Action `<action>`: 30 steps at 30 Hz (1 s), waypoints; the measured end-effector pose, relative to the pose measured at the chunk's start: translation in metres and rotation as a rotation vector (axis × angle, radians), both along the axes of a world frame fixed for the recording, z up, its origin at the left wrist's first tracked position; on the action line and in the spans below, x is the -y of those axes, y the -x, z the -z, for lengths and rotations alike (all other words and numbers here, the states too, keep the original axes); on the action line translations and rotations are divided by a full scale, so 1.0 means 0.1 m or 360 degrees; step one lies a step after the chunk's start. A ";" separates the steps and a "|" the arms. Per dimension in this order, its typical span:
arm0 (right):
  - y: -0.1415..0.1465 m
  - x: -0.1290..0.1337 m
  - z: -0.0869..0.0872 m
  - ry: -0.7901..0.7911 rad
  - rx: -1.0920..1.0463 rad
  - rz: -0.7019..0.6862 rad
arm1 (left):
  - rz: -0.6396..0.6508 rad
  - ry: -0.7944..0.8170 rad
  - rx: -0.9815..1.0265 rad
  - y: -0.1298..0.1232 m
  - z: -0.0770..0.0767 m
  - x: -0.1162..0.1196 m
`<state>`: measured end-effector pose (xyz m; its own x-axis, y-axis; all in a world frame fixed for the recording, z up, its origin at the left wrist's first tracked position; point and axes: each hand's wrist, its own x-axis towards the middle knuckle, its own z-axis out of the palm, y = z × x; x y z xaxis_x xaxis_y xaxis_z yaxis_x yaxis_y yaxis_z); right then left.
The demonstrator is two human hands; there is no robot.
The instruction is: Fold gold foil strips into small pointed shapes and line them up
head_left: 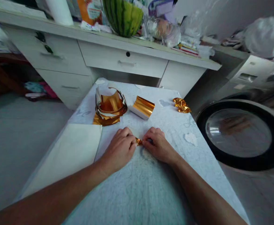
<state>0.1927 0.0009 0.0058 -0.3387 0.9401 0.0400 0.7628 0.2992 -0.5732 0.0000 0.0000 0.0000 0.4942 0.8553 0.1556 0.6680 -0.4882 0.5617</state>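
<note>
Both grips, left hand (122, 147) and right hand (157, 143), pinch a small shiny gold foil piece (138, 141), seemingly mid-fold; I'd press evenly next.

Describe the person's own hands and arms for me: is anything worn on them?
The left hand and right hand are both ungloved. The left forearm and right forearm are bare as far as the picture shows them, with no sleeve, watch or bracelet in view. No clear markings show; a small ring could be hidden.
</note>
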 end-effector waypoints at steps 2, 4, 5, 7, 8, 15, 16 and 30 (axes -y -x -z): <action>0.01 0.02 -0.01 -0.0014 0.0016 0.0016 | -0.0024 0.0006 0.0018 -0.02 0.01 -0.01; 0.03 0.03 -0.01 -0.0025 0.0034 0.0038 | -0.0058 -0.0001 0.0056 -0.03 0.02 -0.02; 0.04 0.03 -0.01 -0.0029 0.0045 0.0052 | -0.0083 0.0003 0.0074 -0.03 0.02 -0.02; 0.06 0.03 -0.01 -0.0035 0.0066 0.0082 | -0.0103 0.0007 0.0105 -0.03 0.03 -0.01; 0.06 0.03 -0.01 -0.0038 0.0076 0.0094 | -0.0107 0.0010 0.0115 -0.03 0.04 -0.01; 0.09 0.03 0.00 -0.0039 0.0094 0.0140 | -0.0093 0.0039 0.0142 -0.01 0.04 -0.03; 0.10 0.03 0.00 -0.0037 0.0092 0.0143 | -0.0104 0.0053 0.0144 -0.01 0.03 -0.03; 0.14 0.03 0.03 -0.0087 0.0195 0.0211 | -0.0134 -0.0043 0.0007 -0.04 0.05 -0.02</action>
